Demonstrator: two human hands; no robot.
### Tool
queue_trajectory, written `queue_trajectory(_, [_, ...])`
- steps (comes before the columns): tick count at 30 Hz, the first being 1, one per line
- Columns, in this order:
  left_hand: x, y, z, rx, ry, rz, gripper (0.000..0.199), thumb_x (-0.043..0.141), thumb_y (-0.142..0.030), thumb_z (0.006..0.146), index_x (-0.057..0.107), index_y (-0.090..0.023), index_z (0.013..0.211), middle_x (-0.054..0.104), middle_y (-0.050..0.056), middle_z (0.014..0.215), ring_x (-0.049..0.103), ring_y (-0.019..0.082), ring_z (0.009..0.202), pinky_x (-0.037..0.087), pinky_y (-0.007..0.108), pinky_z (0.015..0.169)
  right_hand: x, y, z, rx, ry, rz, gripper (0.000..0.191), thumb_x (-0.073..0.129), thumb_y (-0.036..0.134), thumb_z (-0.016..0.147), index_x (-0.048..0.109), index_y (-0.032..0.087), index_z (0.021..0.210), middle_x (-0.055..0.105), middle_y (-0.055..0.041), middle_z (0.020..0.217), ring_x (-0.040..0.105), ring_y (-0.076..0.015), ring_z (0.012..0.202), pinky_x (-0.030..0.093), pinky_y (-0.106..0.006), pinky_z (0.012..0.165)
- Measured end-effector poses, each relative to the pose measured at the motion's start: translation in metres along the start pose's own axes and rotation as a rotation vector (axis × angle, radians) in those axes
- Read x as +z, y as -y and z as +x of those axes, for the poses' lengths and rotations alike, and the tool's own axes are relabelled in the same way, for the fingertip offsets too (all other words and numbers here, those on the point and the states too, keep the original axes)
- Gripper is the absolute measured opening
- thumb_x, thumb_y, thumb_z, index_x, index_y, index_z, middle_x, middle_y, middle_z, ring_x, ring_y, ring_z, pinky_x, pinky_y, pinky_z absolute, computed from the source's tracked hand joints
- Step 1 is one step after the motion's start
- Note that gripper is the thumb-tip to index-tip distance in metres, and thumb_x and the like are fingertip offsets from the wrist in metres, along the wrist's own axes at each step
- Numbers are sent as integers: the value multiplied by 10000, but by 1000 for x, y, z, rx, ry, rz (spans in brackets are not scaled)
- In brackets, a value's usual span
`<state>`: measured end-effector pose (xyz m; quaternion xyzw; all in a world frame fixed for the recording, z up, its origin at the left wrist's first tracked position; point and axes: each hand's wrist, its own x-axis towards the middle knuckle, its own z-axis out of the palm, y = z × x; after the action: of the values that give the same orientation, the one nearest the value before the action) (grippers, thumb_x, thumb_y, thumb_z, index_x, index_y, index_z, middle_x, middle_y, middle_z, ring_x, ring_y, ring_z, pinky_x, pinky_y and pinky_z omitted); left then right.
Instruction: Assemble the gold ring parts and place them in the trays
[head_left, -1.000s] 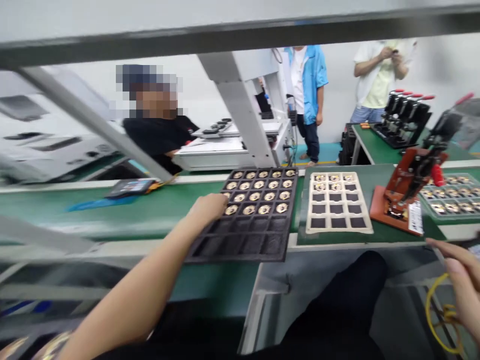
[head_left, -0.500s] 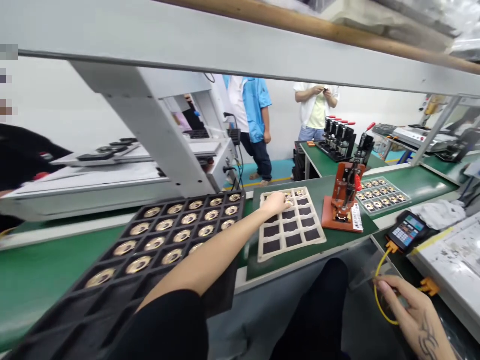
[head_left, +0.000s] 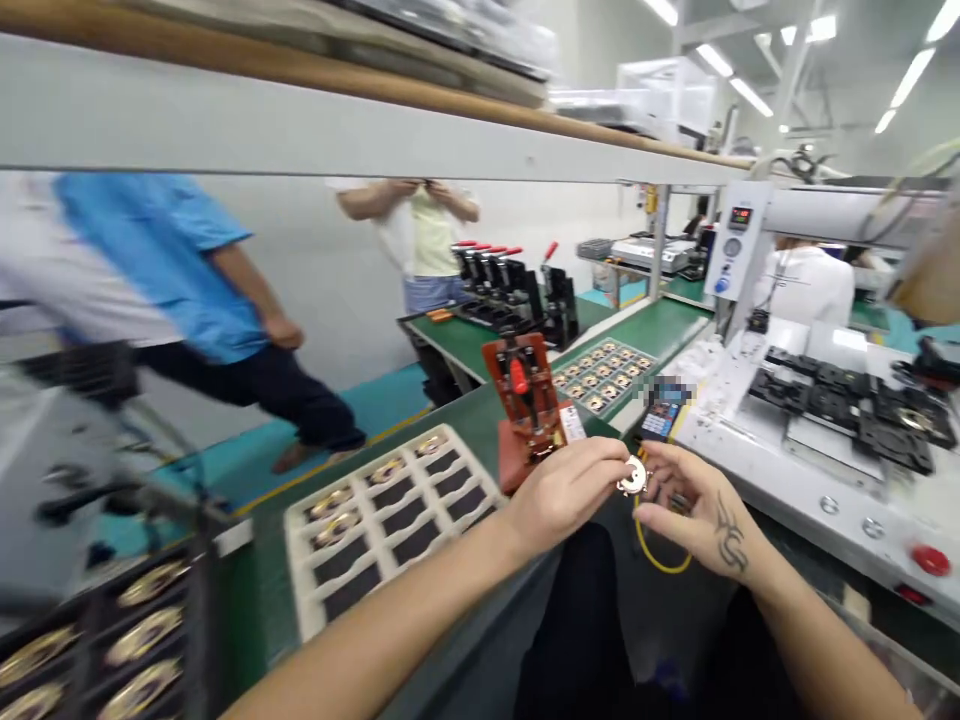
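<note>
My left hand (head_left: 562, 492) pinches a small round gold-and-white metal part (head_left: 634, 476) with a notched edge, held up over my lap. Facing it from the right is my right hand (head_left: 694, 508), its fingers curled and thumb close to the part. Something small and metallic shows inside those fingers, too hidden to name. A cream compartment tray (head_left: 298, 580) on the green bench carries a few gold ring-shaped parts in its far and left pockets. Beyond my left hand stands a red-brown toggle press (head_left: 519, 395) with a red handle.
A black tray (head_left: 206, 610) of gold parts lies at lower left. Behind the press is a clear tray (head_left: 600, 372) of similar parts. A keypad device (head_left: 661, 408) with a yellow cable (head_left: 664, 568) sits beside a white machine (head_left: 765, 455). People stand beyond the bench.
My left hand has come from the cream tray to in front of me with a metal part. My right hand has risen to meet it. The view has swung right.
</note>
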<state>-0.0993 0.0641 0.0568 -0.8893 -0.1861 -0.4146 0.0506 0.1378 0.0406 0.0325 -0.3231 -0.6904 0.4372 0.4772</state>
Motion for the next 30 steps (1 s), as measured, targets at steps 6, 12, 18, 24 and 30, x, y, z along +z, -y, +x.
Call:
queue_trajectory(6, [54, -8, 52, 215, -25, -65, 203, 545, -131, 1082, 657, -171, 1247, 777, 130, 1104, 769, 242, 1060, 660, 372, 939, -43, 19, -21, 24, -177, -140, 347, 843, 363, 877, 731, 222, 1173, 634, 8, 835, 593, -142, 686, 534, -288, 636])
queue_trajectory(12, [116, -14, 124, 244, 98, -234, 380, 531, -215, 1107, 519, -216, 1487, 686, 164, 1359, 692, 263, 1268, 609, 395, 1059, -116, 28, -80, 158, -479, -374, 372, 821, 371, 825, 700, 220, 1143, 622, 18, 785, 552, -150, 663, 502, -290, 624])
queue_trajectory(18, [218, -20, 270, 86, 482, -214, 265, 491, -204, 1074, 698, -167, 1236, 693, 161, 1275, 644, 300, 1251, 516, 462, 1118, -180, 53, -147, 176, -880, -648, 444, 814, 452, 849, 690, 197, 1190, 646, -10, 813, 565, -173, 675, 517, -316, 649])
queue_trajectory(24, [305, -28, 363, -16, 801, -105, 367, 830, -466, 852, 802, -123, 979, 790, 161, 1021, 734, 351, 1055, 558, 387, 942, -191, 76, -200, 175, -1040, -692, 481, 807, 524, 878, 692, 209, 1223, 668, -30, 848, 590, -188, 691, 523, -321, 623])
queue_trajectory(30, [327, -30, 392, -67, 1006, -76, 341, 791, -476, 952, 774, -145, 1034, 792, 83, 1067, 749, 260, 1016, 598, 423, 948, -234, 84, -208, 215, -1027, -687, 547, 822, 592, 857, 705, 178, 1193, 666, -24, 795, 588, -176, 666, 544, -317, 605])
